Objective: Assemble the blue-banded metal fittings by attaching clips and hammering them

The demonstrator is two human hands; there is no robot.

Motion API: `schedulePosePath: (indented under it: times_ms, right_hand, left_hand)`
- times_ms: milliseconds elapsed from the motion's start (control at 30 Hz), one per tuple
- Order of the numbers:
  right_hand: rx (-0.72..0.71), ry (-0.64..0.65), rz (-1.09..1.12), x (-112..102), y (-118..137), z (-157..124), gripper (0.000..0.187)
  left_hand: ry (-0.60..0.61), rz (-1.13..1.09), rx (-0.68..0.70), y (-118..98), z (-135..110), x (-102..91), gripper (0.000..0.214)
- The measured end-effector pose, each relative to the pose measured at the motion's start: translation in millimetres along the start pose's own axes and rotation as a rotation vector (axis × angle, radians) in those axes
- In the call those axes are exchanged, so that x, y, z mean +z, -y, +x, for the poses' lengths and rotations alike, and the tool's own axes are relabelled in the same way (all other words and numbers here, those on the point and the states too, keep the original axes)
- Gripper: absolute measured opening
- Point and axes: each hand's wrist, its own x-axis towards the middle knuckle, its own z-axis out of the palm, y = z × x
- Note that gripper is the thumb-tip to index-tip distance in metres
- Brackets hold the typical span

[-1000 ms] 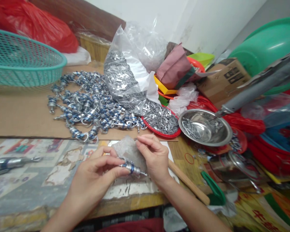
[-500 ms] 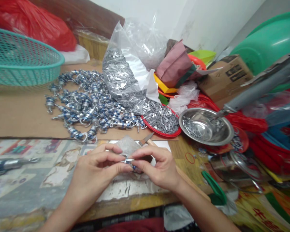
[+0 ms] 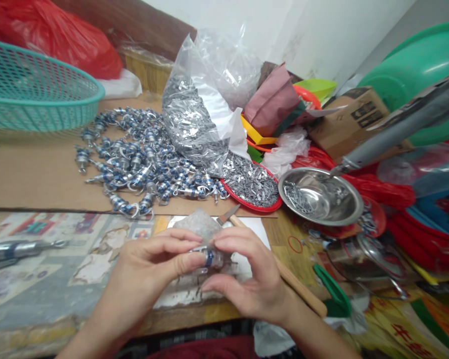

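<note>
My left hand (image 3: 149, 274) and my right hand (image 3: 247, 274) meet over the near edge of the table, both pinching one small silver metal part with a blue band (image 3: 208, 258). The fingers of both hands are closed round it, and most of the part is hidden between them. Under the hands lies a crumpled clear plastic piece (image 3: 198, 224). Beyond it a pile of similar blue-banded metal parts (image 3: 142, 159) spreads over a cardboard sheet (image 3: 30, 179).
A clear bag of small grey metal pieces (image 3: 198, 114) spills onto a red tray (image 3: 252, 184). A steel bowl (image 3: 320, 195) stands to the right, a teal basket (image 3: 33, 89) at back left. A wooden-handled tool (image 3: 284, 274) lies by my right hand, a metal tool (image 3: 18, 249) at far left.
My right hand has come down from above the part and closed on its right end. The wooden-handled tool's blade has come into view behind the hands.
</note>
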Motion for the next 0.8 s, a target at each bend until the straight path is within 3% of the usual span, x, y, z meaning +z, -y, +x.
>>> schedulePosePath:
  times_ms: [100, 167, 267, 367, 500, 600, 700, 800]
  right_hand:
    - [-0.239, 0.068, -0.193, -6, 1, -1, 0.025]
    - [-0.317, 0.147, -0.272, -13, 5, 1, 0.022]
    - [-0.311, 0.245, -0.351, -21, 12, 5, 0.023]
    - [-0.292, 0.218, -0.327, -19, 13, 6, 0.025]
    - [-0.203, 0.071, -0.204, -7, 8, 1, 0.029]
    - [-0.04, -0.001, -0.089, 1, 9, -1, 0.027]
    - [0.121, -0.033, 0.015, 3, 12, 1, 0.016]
    - [0.175, 0.077, 0.014, -2, 9, 8, 0.008]
  left_hand:
    - [0.014, 0.003, 0.03, -2, -1, -1.8, 0.007]
    - [0.028, 0.084, 0.06, -6, -2, -2.4, 0.007]
    - [0.022, 0.25, 0.113, -13, -4, -3.6, 0.007]
    - [0.035, 0.323, 0.136, -19, -5, -6.2, 0.01]
    - [0.112, 0.21, 0.103, -19, -7, -6.0, 0.009]
    - [0.037, 0.081, 0.003, -13, -11, 0.3, 0.003]
    - [-0.099, -0.083, -0.131, -3, -17, 7.8, 0.033]
    - [-0.104, -0.16, -0.202, 4, -20, 11.1, 0.051]
